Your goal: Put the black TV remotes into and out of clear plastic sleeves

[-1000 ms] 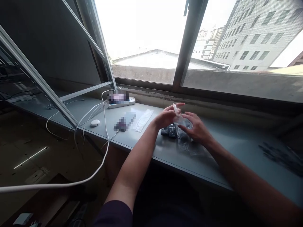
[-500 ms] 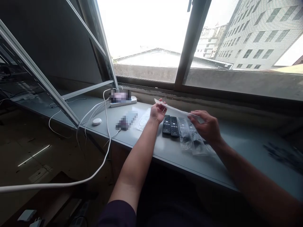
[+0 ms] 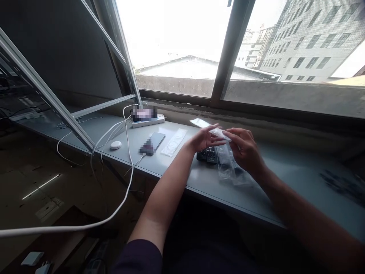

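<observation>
A flat, whitish plastic packet (image 3: 200,123) is held up slanting above the desk. My right hand (image 3: 243,146) pinches its near end between thumb and fingers. My left hand (image 3: 201,140) has it between stretched fingers, close to my right fingertips. Below my hands, two black remote controls (image 3: 210,156) lie side by side, partly hidden by my left hand. Clear plastic bags (image 3: 228,171) lie to their right, under my right hand, with dark items partly showing through. A similar flat packet (image 3: 173,142) rests on the desk to the left of my left forearm.
On the grey desk (image 3: 199,186) lie a phone (image 3: 157,141) with a cable, a round white puck (image 3: 115,145) and a white power strip (image 3: 148,121). A white cable (image 3: 129,182) loops over the front edge. A metal frame (image 3: 71,127) stands at left; windows are behind.
My left hand has slid right along the packet towards my right hand, and its fingers have stretched out. The packet has turned, showing more of its flat face.
</observation>
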Available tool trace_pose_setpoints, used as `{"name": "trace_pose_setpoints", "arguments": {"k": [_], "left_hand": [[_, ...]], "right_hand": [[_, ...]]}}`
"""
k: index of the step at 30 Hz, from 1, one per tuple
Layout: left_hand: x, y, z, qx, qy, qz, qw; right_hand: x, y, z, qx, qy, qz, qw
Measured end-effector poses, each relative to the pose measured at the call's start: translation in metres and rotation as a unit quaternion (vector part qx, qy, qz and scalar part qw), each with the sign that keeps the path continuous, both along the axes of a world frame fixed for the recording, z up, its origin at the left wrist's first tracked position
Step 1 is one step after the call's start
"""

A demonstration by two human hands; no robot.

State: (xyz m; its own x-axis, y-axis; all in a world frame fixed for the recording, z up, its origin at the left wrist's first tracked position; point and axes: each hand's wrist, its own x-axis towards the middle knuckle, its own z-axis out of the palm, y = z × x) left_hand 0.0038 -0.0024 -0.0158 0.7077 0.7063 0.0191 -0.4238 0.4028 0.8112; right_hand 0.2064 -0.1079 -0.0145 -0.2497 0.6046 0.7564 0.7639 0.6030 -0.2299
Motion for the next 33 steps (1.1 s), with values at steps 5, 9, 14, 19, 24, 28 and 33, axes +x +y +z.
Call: {"name": "trace_pose_setpoints", "arguments": {"k": [5, 9, 14, 19, 24, 28, 33], "left_hand": [[0.006, 0.006, -0.009, 0.03, -0.002, 0.026, 0.999], [0.008, 0.012, -0.008, 0.015, 0.004, 0.147, 0.989], [0.008, 0.018, -0.006, -0.006, 0.006, 0.24, 0.971], [0.007, 0.015, -0.005, -0.015, 0.011, 0.255, 0.967], [0.009, 0.011, -0.006, 0.006, 0.042, 0.204, 0.978], [0.009, 0.008, -0.008, 0.043, 0.039, 0.135, 0.989], [0.009, 0.005, -0.008, 0.077, 0.037, 0.082, 0.993]], "right_hand": [[0.002, 0.004, -0.005, -0.014, -0.003, -0.009, 1.0], [0.001, 0.005, -0.006, 0.005, 0.013, -0.013, 1.0], [-0.004, 0.002, -0.002, 0.0, 0.014, -0.011, 1.0], [-0.005, 0.001, 0.0, -0.008, 0.004, 0.005, 1.0], [-0.002, 0.005, -0.004, -0.002, -0.007, 0.029, 1.0], [-0.001, 0.007, -0.007, -0.027, -0.019, 0.032, 0.999], [-0.004, 0.004, -0.006, -0.051, -0.032, 0.038, 0.997]]}}
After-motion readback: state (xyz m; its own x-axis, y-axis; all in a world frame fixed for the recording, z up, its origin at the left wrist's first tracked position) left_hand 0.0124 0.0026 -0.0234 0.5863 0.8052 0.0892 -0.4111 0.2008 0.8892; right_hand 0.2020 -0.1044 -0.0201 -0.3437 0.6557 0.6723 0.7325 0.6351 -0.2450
